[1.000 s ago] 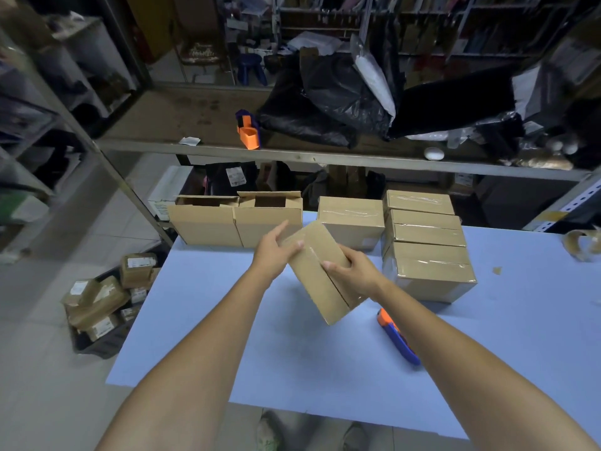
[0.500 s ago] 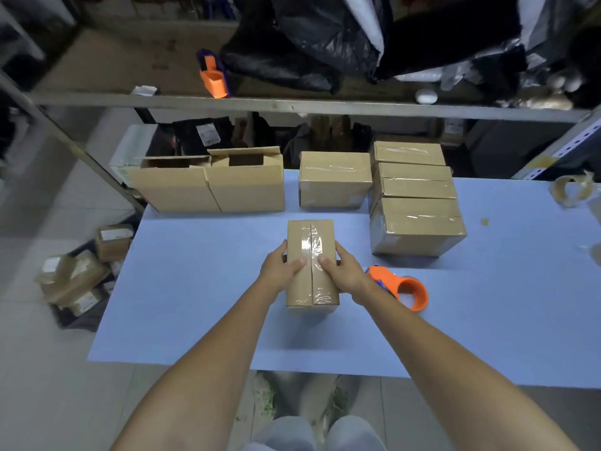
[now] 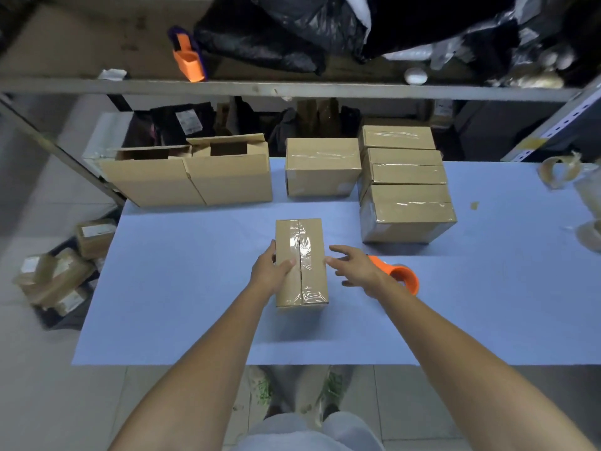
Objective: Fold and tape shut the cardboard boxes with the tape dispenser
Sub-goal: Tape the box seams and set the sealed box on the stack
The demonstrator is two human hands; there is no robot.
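The box (image 3: 300, 262) lies flat near the middle of the blue table (image 3: 195, 288), its long side pointing away from the person, with a strip of clear tape (image 3: 302, 252) down the top seam. The left hand (image 3: 271, 271) grips its left edge, thumb on top. The right hand (image 3: 356, 268) holds nothing, its fingers spread and relaxed just beside the box's right edge and above the orange tape dispenser (image 3: 398, 275), which lies on the table partly hidden under the wrist. The tape looks wrinkled and bubbled along the seam, so the likeliest trouble is a weak seal. If it is not pressed flat, the flaps could lift later. Only one hand steadies the box, so a push from the right could skid or twist it on the smooth table. A reach for the dispenser made without looking could catch its cutting edge, which cannot be seen from here. Whether the underside is taped cannot be told, and it could be missed. The stack of sealed boxes (image 3: 406, 203) stands near the dispenser — a wide swing of the arm might knock it — while the open boxes (image 3: 188, 177) at the back left wait well apart.
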